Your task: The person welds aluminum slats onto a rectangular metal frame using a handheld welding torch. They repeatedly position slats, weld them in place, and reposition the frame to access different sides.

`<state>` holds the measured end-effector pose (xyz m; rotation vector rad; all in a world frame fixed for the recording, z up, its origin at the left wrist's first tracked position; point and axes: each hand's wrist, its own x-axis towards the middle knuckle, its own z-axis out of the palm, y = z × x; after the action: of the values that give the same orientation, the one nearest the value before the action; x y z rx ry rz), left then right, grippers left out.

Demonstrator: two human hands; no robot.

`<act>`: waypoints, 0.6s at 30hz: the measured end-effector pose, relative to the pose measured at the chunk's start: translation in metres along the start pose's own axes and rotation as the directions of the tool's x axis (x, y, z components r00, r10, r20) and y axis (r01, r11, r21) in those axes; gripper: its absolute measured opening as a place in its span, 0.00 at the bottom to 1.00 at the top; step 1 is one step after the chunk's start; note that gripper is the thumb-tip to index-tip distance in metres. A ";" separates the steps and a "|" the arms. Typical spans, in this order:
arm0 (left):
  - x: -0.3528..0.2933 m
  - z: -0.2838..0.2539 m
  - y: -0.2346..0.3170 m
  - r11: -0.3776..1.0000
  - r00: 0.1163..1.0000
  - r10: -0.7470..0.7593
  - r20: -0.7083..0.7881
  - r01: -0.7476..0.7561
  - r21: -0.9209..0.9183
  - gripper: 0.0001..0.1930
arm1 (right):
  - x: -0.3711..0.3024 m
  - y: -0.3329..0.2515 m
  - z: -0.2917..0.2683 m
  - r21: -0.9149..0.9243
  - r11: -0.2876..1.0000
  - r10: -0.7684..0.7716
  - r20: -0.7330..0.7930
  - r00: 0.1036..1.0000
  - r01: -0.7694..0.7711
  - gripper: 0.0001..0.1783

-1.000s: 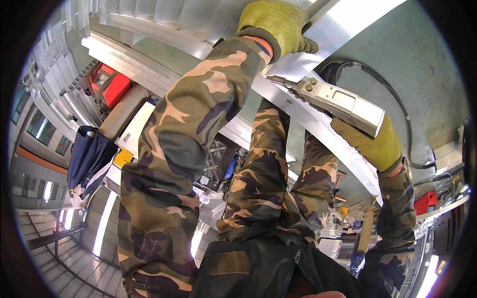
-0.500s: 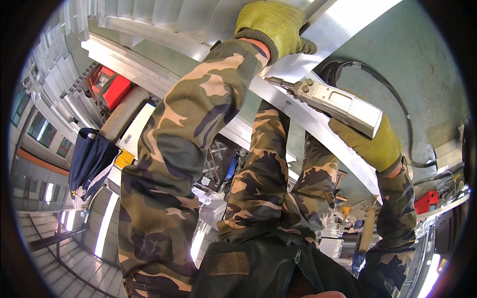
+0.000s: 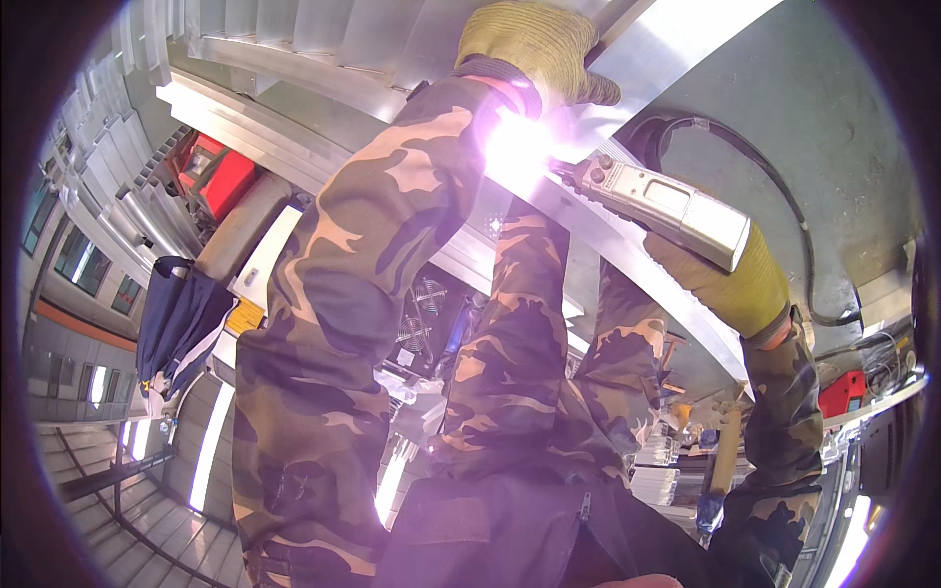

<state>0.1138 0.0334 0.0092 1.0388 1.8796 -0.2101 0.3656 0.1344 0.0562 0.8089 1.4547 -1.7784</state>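
Observation:
My right hand (image 3: 730,279), in a yellow-green work glove, is closed around a light grey handheld welding torch (image 3: 671,204). Its nozzle points left into a blinding white-violet weld flash (image 3: 517,152), which hides the tip and the spot it meets. The flash sits at a corner of silvery metal, at the upper end of a long bar (image 3: 613,235) running down to the right under the torch. Just above the glare, my left hand (image 3: 529,47), gloved alike, grips the metal frame (image 3: 676,49); its thumb lies along the metal, while most other fingers are hidden.
A dark cable (image 3: 774,181) curves over the green surface at right. Slatted metal panels (image 3: 323,29) lie at the upper left. A red machine (image 3: 218,176) and dark blue cloth (image 3: 186,314) are at left. Another red box (image 3: 841,394) stands at far right. My legs are below the bar.
A bright flash has appeared at the torch's tip, where the bare nozzle showed before. A violet haze now covers the middle of the view. Both hands keep nearly the same places.

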 end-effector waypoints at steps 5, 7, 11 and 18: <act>-0.002 -0.002 0.000 1.000 1.000 0.008 -0.003 -0.008 -0.007 0.27 | 0.000 0.002 -0.001 -0.034 0.998 -0.054 -0.009 0.999 0.053 0.25; -0.004 -0.002 -0.001 1.000 1.000 -0.005 -0.002 0.005 -0.005 0.27 | 0.001 0.001 0.000 0.009 0.999 -0.049 0.002 0.999 0.049 0.25; -0.001 -0.001 0.001 1.000 1.000 0.014 -0.008 -0.014 -0.008 0.28 | -0.004 0.001 -0.002 0.003 1.000 -0.022 -0.006 1.000 0.022 0.25; 0.000 0.000 0.001 1.000 1.000 -0.003 -0.009 0.003 0.000 0.28 | -0.004 0.008 -0.001 -0.043 0.995 -0.094 -0.015 0.996 0.093 0.25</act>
<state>0.1149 0.0340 0.0097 1.0390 1.8894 -0.2076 0.3748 0.1347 0.0545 0.7470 1.5584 -1.8074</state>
